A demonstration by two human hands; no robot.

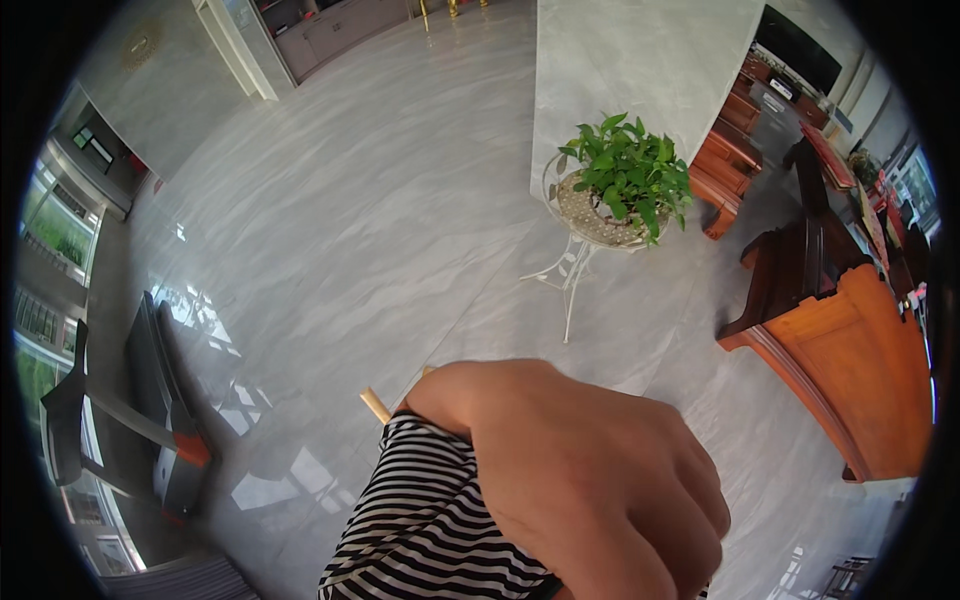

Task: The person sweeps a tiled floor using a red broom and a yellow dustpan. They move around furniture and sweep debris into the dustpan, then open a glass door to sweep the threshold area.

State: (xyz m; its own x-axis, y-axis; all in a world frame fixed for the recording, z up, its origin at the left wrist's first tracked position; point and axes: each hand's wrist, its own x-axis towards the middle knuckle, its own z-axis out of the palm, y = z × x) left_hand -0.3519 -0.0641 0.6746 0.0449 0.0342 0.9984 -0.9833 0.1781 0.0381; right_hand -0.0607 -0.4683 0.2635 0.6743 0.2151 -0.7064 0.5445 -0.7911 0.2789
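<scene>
One bare hand (580, 470) low in view, back uppermost, fingers bent downward, fingertips out of sight

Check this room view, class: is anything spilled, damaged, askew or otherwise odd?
Nothing clearly stands out. The leafy houseplant sits on an upright white metal plant stand. Bright patches on the glossy floor look like window reflections, not spills. The black-and-white striped fabric by the hand is creased, without visible damage.

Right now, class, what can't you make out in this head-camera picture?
In the head view:
Right hand: fingertips, hidden by the hand itself.
Striped cloth: right part behind the hand; lower end cut by the bottom edge.
Pale stick: lower end behind the cloth.
Grey cabinet: top, cut by the upper edge.
</scene>
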